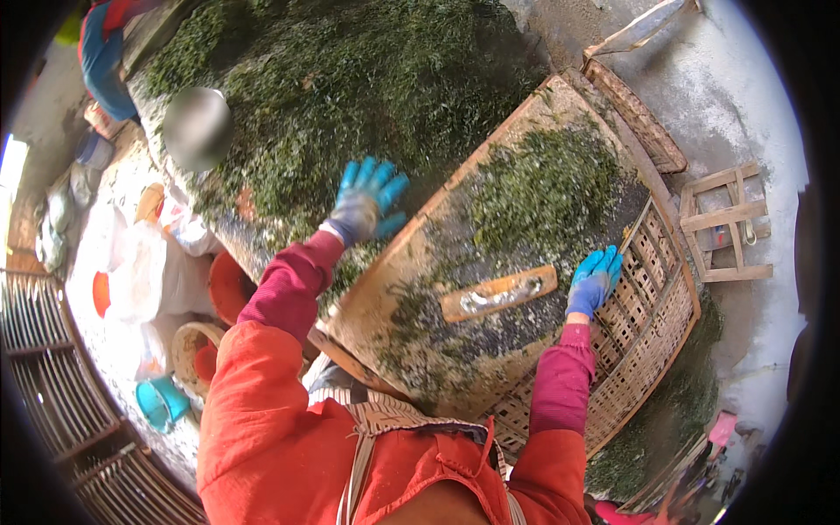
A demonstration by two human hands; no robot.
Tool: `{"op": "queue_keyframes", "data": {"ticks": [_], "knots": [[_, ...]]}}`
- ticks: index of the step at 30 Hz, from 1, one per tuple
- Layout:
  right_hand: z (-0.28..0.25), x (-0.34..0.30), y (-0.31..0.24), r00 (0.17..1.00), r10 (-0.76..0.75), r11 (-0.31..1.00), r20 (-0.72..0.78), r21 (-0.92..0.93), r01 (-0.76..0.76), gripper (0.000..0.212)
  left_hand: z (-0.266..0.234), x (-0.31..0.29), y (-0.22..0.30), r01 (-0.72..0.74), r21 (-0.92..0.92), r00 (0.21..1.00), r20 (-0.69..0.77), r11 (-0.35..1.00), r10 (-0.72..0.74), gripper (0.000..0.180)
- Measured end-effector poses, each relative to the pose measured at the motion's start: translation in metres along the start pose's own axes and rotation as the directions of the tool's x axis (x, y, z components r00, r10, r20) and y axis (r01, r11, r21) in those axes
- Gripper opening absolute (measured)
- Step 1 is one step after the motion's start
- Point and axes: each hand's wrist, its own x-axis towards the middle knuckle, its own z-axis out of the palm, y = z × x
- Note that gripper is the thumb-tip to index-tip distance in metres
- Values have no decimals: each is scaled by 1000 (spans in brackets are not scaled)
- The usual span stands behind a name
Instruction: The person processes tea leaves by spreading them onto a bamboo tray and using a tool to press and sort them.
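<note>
Left hand (367, 199) spread flat, fingers apart, raking leaves (350, 79); right hand (595, 280) clamped on tilted tray (411, 297) edge, steadying.

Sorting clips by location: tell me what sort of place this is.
Probably an outdoor leaf-processing yard, perhaps for tea: a big pile of green leaves, a sieve tray dusted with leaf bits, and woven baskets on concrete ground.

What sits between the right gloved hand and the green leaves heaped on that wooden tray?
Nothing visible. The right hand grips the tray's edge, with bare tray surface running up to the leaves. The wooden block lies off to the side.
</note>
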Motion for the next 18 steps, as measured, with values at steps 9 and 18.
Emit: {"op": "queue_keyframes", "data": {"ticks": [9,18], "knots": [[2,3,4,999,-35,969,-40,244,44,44,5,-21,-209,152,229,987,-87,962,-135,39],[-1,-2,4,989,-130,991,-64,8,131,44,-21,155,-120,-30,-367,934,-342,930,-105,110]]}}
